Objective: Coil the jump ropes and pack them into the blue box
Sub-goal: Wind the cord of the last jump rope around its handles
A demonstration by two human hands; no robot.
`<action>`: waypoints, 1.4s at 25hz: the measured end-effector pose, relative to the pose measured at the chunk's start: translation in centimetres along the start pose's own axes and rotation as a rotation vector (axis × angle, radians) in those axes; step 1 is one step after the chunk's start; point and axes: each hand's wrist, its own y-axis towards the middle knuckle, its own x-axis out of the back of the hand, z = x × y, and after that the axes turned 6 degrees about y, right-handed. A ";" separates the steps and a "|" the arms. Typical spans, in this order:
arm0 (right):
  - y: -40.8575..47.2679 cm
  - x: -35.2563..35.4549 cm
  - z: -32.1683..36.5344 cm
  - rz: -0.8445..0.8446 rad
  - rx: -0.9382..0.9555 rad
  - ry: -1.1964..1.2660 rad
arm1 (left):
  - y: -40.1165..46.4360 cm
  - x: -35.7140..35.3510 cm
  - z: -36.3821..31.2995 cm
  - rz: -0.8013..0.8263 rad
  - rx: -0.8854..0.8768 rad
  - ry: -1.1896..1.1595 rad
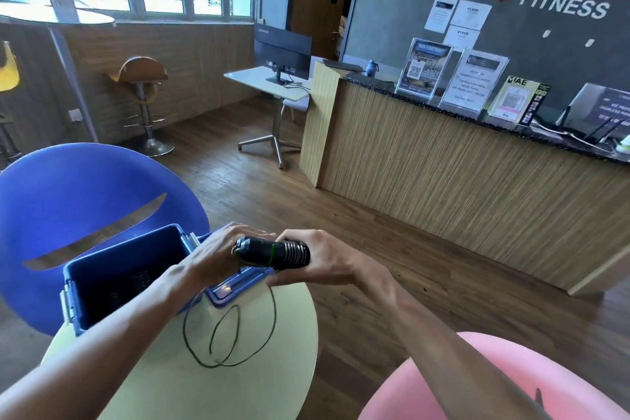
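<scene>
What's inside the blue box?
Inside the blue box, dark coiled shapes lie at the bottom, probably ropes already packed, though it is too dim to be sure. The left hand and its forearm cover the near right corner, so that part stays hidden.

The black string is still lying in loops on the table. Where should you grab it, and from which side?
Pinch the cord just below the handles, where it hangs free off the table, coming in from above with the left hand. Lower down, its loops lie flat and cross each other, so lifting there would probably tangle them. The right hand already grips the handles.
</scene>
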 end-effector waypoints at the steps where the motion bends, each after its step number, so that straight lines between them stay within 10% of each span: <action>1: -0.2 0.1 0.2 0.018 -0.001 -0.011 | 0.3 0.6 0.0 0.024 -0.087 0.080; 11: 0.0 -0.7 -0.6 0.142 -0.132 -0.328 | 2.8 3.1 -0.5 -0.062 -0.427 0.587; 16: 1.7 -0.2 -2.3 -0.162 -0.074 -0.584 | 1.0 2.5 -2.6 -0.092 -0.053 0.534; 24: 3.2 0.8 -4.1 -0.575 0.052 -0.769 | 1.9 0.8 -5.5 -0.113 0.647 -0.299; 30: 4.2 1.3 -3.8 -0.642 0.175 -0.805 | 2.1 1.0 -4.7 0.179 0.510 -1.044; 35: 4.6 1.1 -4.2 -0.641 0.082 -0.787 | 2.0 -1.7 -6.1 0.033 0.561 -1.370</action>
